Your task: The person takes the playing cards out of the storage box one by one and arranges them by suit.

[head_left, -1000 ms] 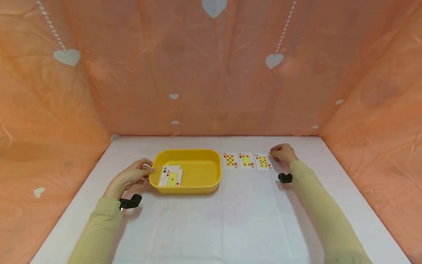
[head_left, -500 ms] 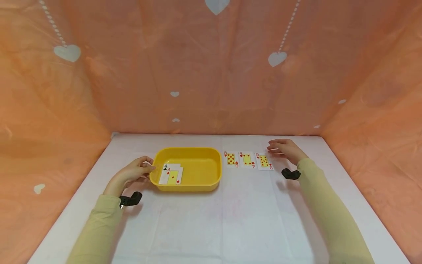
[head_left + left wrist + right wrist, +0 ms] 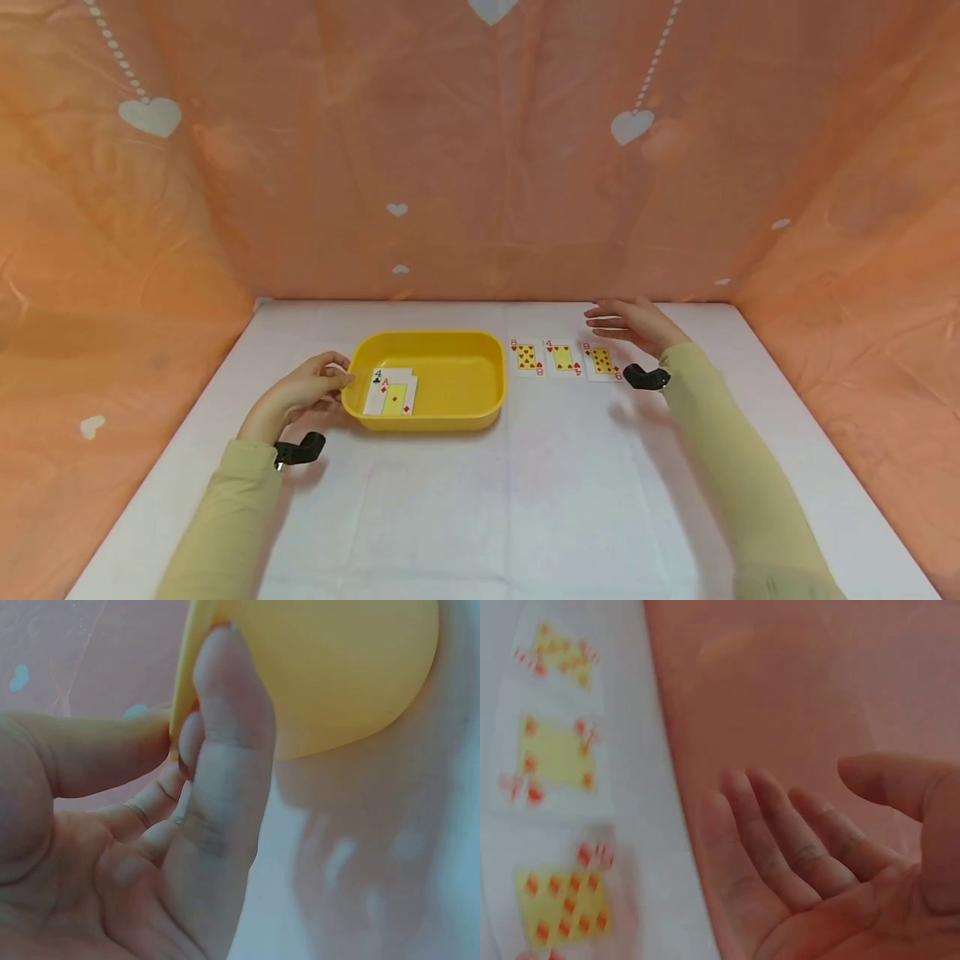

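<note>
Left hand grips the left rim of the yellow tray, thumb and fingers pinching its wall; the tray sits mid-worktop, holding two cards. Right hand hovers spread and empty, just behind the rightmost of three face-up cards lying right of the tray.

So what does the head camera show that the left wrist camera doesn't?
Only the head view shows the cards in the yellow tray, the three cards laid in a row beside it, and the open right hand above them. Only the left wrist view shows the fingers pinching the rim close up. Both show the left hand on the tray.
</note>
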Demonstrator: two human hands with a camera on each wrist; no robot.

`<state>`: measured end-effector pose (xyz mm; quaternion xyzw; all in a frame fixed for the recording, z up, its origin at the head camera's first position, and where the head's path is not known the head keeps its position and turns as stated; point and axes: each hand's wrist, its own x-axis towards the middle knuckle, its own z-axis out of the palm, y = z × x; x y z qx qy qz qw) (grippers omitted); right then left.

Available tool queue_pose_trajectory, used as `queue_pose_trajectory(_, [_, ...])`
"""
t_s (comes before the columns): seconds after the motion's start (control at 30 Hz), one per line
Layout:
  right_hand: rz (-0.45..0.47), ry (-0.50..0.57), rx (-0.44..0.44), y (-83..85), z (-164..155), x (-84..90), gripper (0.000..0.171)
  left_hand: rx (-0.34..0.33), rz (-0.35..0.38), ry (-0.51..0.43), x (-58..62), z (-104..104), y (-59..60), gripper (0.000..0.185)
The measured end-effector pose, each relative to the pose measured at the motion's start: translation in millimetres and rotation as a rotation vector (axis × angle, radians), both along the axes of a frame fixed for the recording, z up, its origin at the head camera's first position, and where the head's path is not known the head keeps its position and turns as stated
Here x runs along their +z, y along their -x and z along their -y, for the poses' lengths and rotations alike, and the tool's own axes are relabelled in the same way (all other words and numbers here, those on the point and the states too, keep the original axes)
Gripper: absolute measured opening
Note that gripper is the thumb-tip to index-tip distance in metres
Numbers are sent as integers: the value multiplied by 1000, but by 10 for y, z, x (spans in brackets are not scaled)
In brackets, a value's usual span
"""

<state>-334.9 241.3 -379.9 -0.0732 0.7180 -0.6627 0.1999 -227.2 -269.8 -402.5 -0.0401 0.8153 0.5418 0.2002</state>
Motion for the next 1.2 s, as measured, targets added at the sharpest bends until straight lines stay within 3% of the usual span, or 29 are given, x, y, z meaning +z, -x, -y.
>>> queue_pose_trajectory(0.37, [-28, 5, 105, 101, 632, 319, 48, -2, -2, -36, -34, 11, 40, 34])
queue_pose_trajectory(0.53, [-13, 45, 147, 121, 1031, 365, 48, -4, 1, -18, -25, 29, 39, 34])
queue_pose_trajectory(0.87, [22, 44, 394, 121, 1880, 132, 33, -14, 2, -17, -58, -16, 64, 32])
queue_pose_trajectory(1.03, [93, 32, 431, 111, 2191, -32, 32, -6, 5, -3, -71, -29, 80, 31])
queue_pose_trajectory(1.2, [157, -89, 448, 103, 2386, -202, 35, -1, 7, 5, -63, -31, 77, 32])
